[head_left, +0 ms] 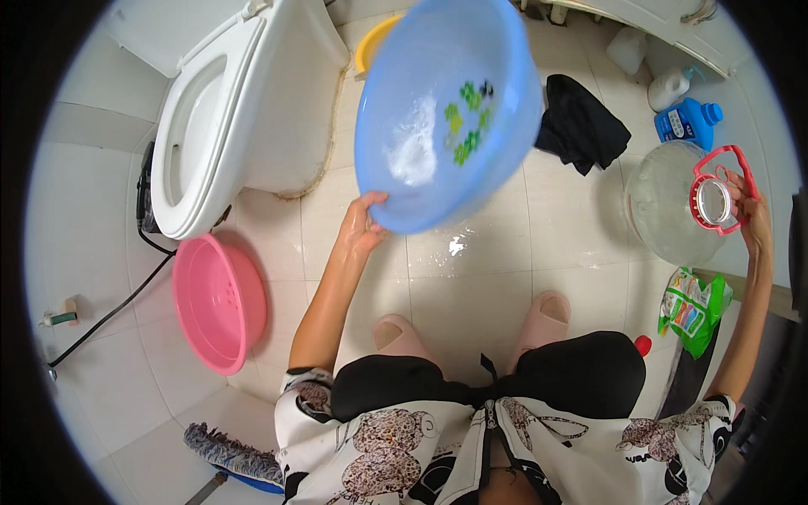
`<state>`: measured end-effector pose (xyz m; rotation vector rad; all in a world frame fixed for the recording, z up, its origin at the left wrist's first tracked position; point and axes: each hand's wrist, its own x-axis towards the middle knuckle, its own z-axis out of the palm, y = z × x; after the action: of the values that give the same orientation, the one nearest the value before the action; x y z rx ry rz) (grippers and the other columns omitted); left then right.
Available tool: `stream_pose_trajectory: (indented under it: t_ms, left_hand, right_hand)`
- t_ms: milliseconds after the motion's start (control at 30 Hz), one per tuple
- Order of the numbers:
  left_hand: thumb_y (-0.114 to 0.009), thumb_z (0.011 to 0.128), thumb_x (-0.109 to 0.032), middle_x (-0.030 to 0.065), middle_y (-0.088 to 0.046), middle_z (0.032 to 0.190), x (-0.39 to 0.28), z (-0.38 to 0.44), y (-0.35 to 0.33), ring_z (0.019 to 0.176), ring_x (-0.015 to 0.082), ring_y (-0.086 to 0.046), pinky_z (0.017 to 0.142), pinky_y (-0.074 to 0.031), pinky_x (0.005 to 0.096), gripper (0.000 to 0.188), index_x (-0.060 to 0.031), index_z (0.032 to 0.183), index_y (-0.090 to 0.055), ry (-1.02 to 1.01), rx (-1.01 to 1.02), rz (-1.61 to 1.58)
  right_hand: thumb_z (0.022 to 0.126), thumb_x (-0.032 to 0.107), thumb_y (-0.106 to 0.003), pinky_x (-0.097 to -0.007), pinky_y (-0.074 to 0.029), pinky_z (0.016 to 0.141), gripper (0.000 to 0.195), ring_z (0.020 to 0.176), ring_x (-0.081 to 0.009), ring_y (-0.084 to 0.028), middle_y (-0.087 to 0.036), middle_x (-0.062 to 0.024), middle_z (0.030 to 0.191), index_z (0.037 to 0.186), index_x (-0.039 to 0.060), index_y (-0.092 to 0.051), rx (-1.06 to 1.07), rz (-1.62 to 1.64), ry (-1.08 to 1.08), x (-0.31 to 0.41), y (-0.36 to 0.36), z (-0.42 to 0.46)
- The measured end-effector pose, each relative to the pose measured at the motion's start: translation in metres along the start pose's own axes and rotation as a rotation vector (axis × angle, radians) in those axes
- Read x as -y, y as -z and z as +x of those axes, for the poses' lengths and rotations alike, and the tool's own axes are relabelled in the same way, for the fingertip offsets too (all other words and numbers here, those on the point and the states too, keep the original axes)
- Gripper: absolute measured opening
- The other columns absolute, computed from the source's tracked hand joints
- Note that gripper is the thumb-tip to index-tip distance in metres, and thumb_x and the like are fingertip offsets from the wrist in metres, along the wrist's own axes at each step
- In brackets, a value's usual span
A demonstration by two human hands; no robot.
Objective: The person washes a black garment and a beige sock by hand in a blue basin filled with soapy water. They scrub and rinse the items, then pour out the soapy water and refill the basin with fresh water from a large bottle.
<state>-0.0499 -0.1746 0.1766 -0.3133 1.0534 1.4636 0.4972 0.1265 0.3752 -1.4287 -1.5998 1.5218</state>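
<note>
My left hand (pixel 366 218) grips the near rim of a blue plastic basin (pixel 435 196), which is tilted above the tiled floor. Green flower prints mark the basin's inside. On the right, my right hand (pixel 748 199) holds the red handle (pixel 745 170) of a large clear plastic jug (pixel 663 202); its round mouth faces up. A black cloth (pixel 584 129) lies crumpled on the floor between the basin and the jug. Below the basin, the floor tiles (pixel 467 252) show shiny wet spots.
A white toilet (pixel 278 113) stands at upper left, with a pink basin (pixel 252 303) below it. A yellow basin (pixel 369 47) is partly behind the blue one. A blue bottle (pixel 691 123), a white pump bottle (pixel 668 90) and a green plastic package (pixel 697 309) line the right side. A mop head (pixel 233 451) is lower left.
</note>
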Motion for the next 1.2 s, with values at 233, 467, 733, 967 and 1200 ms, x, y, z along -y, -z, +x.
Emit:
stream_pose_trajectory:
  t_ms: [233,467,733,967,1200]
  left_hand:
    - [-0.044,0.088,-0.024,0.0309,-0.041,0.125,-0.018,0.071,-0.091,0.042,0.0091,-0.041,0.029,-0.026,0.0189,0.05,0.0065,0.126,-0.035,0.319,0.866,-0.655]
    - [-0.043,0.088,-0.03,0.0311,-0.043,0.127,0.015,0.103,-0.15,0.041,0.0093,-0.046,0.03,-0.031,0.0181,0.049,0.008,0.118,-0.047,0.367,1.195,-0.791]
    - [-0.043,0.088,-0.023,0.0247,-0.05,0.124,0.043,0.115,-0.112,0.039,0.0105,-0.045,0.03,-0.028,0.0206,0.026,0.0005,0.085,-0.054,0.687,1.307,-0.905]
    - [-0.052,0.08,-0.019,0.0121,-0.056,0.075,0.03,0.035,-0.002,0.037,0.0113,-0.04,0.028,-0.026,0.0226,0.02,-0.0008,0.089,-0.052,-0.094,0.338,-0.227]
    - [-0.052,0.074,-0.009,0.0081,-0.049,0.052,0.04,-0.008,0.044,0.03,0.0148,-0.039,0.026,-0.028,0.0264,0.015,0.0055,0.076,-0.051,-0.119,-0.299,0.59]
  right_hand:
    - [0.063,-0.003,-0.033,-0.0232,-0.048,0.082,0.061,0.092,-0.0128,-0.059,-0.058,-0.0134,0.112,0.123,-0.0084,-0.043,-0.119,0.058,0.042,-0.013,0.052,-0.004]
    - [0.09,0.025,-0.038,-0.0261,-0.044,0.091,0.048,0.107,-0.0145,-0.054,-0.049,-0.0119,0.127,0.129,-0.0029,-0.038,-0.108,0.164,0.162,-0.067,0.139,0.021]
    - [0.096,0.02,-0.037,-0.0267,-0.042,0.094,0.041,0.111,-0.0156,-0.052,-0.047,-0.0128,0.13,0.13,-0.0023,-0.037,-0.136,0.183,0.126,-0.067,0.149,0.025]
    - [0.075,-0.009,-0.028,-0.0255,-0.047,0.089,0.054,0.109,-0.0187,-0.054,-0.045,-0.0157,0.131,0.129,-0.0068,-0.035,-0.2,0.166,0.093,-0.04,0.102,0.004]
    - [0.067,-0.005,-0.032,-0.0255,-0.05,0.083,0.059,0.098,-0.0193,-0.06,-0.055,-0.0174,0.119,0.124,-0.0088,-0.045,-0.059,0.039,0.097,-0.003,-0.009,-0.012]
